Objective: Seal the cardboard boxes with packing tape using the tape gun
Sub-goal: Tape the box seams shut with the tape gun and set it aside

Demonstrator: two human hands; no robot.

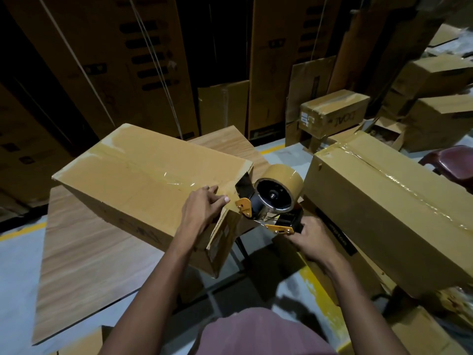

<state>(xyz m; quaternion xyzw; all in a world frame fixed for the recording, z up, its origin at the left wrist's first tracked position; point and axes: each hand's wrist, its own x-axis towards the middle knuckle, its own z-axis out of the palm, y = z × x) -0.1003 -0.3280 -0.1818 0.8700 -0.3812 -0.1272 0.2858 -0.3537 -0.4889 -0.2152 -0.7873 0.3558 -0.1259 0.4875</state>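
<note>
Taping the near end of the cardboard box (143, 180) on the desk (84, 252).
Left hand (202, 208) flat, fingers straight, pressing tape at the top corner; right hand (311, 239) wrapped round the tape gun (271, 201) handle, just off the box end. Next, probably: pull down over the end flap, tear. Taped box (389, 208) crowding the right; open floor below.

Long brown box (143, 180) lies on a wood table (84, 254), glossy tape along its top seam, near end overhanging the table edge. Tape gun (268, 203), black with orange fittings and a tan roll, sits at that end corner. Second taped box (389, 203) lies just right, apart.
</note>
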